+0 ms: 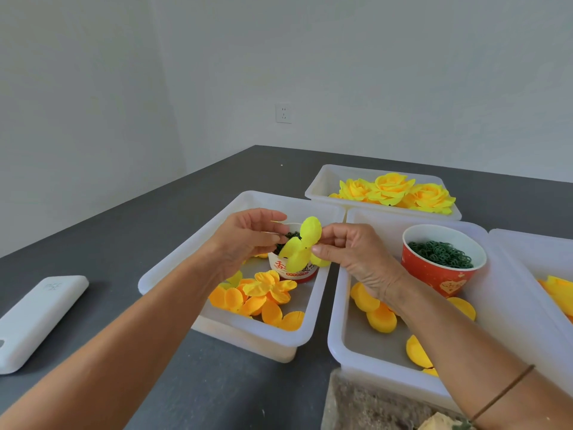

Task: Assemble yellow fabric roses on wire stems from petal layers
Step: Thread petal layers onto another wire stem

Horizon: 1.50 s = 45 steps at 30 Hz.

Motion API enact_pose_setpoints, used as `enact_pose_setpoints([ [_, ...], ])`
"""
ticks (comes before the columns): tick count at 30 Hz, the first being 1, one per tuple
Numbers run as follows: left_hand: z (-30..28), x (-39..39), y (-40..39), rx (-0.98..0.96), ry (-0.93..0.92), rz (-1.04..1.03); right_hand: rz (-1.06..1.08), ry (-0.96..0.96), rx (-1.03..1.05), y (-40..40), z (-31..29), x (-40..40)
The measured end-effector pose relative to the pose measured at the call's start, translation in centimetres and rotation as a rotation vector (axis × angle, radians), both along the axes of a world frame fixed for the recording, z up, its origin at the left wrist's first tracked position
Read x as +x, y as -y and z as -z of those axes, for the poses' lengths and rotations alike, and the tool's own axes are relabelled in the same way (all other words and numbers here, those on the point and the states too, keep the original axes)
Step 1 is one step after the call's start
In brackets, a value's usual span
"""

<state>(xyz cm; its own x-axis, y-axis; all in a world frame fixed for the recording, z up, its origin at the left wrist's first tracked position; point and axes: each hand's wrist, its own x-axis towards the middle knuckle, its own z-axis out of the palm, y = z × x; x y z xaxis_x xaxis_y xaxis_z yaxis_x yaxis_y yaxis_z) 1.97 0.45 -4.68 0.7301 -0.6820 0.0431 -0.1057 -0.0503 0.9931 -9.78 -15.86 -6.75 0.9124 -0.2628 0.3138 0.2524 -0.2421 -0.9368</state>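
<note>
Both hands are raised together above the left tray (173, 262), and between them is a yellow petal layer (302, 245). The right hand (356, 259) pinches this layer at its right side, thumb and forefinger closed on the fabric near the centre. The left hand (245, 240) is just beside the layer on its left. Its fingers are curled toward the petals, but I cannot tell if they really hold the fabric or some small part behind it.

The layer stands almost upright, one petal pointing up and far, the others hanging down toward the paper cup (294, 271) behind it. So its flat face looks toward the person, and the centre, where a stem must pass, lies between the two thumbs. I see no wire stem clearly in either hand.

The next layers (266, 290) lie directly under the hands in the near part of the left tray, nearer to the left hand. The red cup (440, 268) of green rings (440, 254) stands in the middle tray (338, 321), to the right of the right hand. Finished roses (393, 190) lie in the far tray (322, 184). I think the work is in the stacking step.
</note>
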Motion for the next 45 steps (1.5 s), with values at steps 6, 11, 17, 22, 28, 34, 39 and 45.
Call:
enact_pose_setpoints([
  [6, -0.2, -0.3, 0.1, 0.172, 0.055, 0.027, -0.003, 0.021, 0.027, 0.0, -0.1, -0.1],
  [11, 0.2, -0.8, 1.0, 0.117, -0.002, 0.125, -0.012, 0.043, 0.095, -0.1, -0.4, -0.3],
  [17, 0.3, -1.2, 1.3, -0.038, -0.096, 0.085, -0.011, 0.028, 0.147, 0.5, -0.6, -0.5],
  [22, 0.4, -1.4, 1.3, -0.066, -0.159, 0.059, -0.013, 0.019, 0.153, 0.6, -0.6, -0.5],
  [28, 0.7, -1.0, 1.2, -0.082, -0.218, 0.101, 0.003, 0.008, 0.121, 0.5, -0.6, -0.4],
  [34, 0.7, -0.9, 0.8, 0.006, -0.234, 0.078, -0.010, 0.005, 0.120, 0.4, -0.5, -0.5],
  [39, 0.6, -1.0, 0.7, 0.027, -0.239, 0.048, 0.011, 0.002, 0.109, 0.4, -0.4, -0.5],
  [45, 0.3, -1.1, 0.5, 0.072, -0.268, 0.033, 0.025, 0.000, 0.084, 0.3, -0.4, -0.5],
])
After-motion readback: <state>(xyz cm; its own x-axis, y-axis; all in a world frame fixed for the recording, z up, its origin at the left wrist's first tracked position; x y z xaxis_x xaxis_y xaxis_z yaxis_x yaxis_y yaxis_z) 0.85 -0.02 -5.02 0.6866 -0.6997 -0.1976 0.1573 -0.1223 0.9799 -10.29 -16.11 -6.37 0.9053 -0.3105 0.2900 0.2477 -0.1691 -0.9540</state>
